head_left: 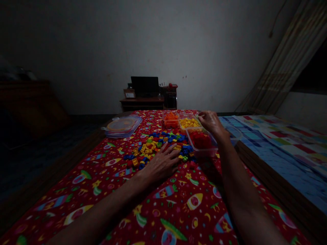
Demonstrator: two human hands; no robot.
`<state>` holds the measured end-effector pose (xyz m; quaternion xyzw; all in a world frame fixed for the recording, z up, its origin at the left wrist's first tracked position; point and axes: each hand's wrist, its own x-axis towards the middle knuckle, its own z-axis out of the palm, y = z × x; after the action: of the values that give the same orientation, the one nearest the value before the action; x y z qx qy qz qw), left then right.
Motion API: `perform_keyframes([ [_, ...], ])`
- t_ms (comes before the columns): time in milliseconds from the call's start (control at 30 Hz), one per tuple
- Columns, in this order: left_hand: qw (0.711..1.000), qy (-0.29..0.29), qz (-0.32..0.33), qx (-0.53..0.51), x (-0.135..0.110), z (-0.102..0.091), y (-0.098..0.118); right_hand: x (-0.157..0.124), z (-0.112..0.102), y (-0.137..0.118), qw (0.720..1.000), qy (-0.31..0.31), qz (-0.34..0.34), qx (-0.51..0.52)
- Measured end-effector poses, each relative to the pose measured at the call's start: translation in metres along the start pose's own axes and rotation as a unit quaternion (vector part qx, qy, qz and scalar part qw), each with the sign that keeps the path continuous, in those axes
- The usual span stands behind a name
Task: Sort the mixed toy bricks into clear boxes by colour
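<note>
My left hand lies with spread fingers on the near side of a loose pile of toy building blocks in yellow, blue, green and red. My right hand is raised at the right of the clear containers, its fingers curled together; whatever they may hold is hidden. Just left of those fingers is a container of yellow blocks. Below my right hand, nearer to me, stands a container of red blocks. A container of orange blocks is farther back on the left.
Stacked clear lids lie on the left of the red patterned cloth. Beyond the cloth's far end stands a desk with a dark monitor. A bed surface with a blue checked cover is on the right, past a wooden edge.
</note>
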<state>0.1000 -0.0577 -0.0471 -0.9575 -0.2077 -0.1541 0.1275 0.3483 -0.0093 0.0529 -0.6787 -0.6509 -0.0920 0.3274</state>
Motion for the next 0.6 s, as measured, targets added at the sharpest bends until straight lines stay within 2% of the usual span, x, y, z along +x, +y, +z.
perform_keyframes([
  [100, 0.999, 0.020, -0.020, -0.030, -0.005, 0.001, -0.020, -0.006, 0.009, -0.024, 0.998, -0.041, -0.054, 0.006],
  [233, 0.993, 0.060, -0.066, -0.073, -0.012, 0.004, -0.046, -0.015, 0.025, -0.047, 0.984, -0.126, -0.122, 0.013],
  [400, 0.976, 0.073, -0.151, -0.140, -0.021, 0.006, -0.076, -0.027, 0.036, -0.065, 0.960, -0.229, -0.162, 0.006],
  [467, 0.969, 0.056, -0.179, -0.162, -0.025, 0.003, -0.087, -0.030, 0.039, -0.070, 0.957, -0.235, -0.173, -0.002],
  [600, 0.959, 0.033, -0.207, -0.190, -0.031, -0.010, -0.104, -0.033, 0.041, -0.077, 0.961, -0.206, -0.184, -0.020],
])
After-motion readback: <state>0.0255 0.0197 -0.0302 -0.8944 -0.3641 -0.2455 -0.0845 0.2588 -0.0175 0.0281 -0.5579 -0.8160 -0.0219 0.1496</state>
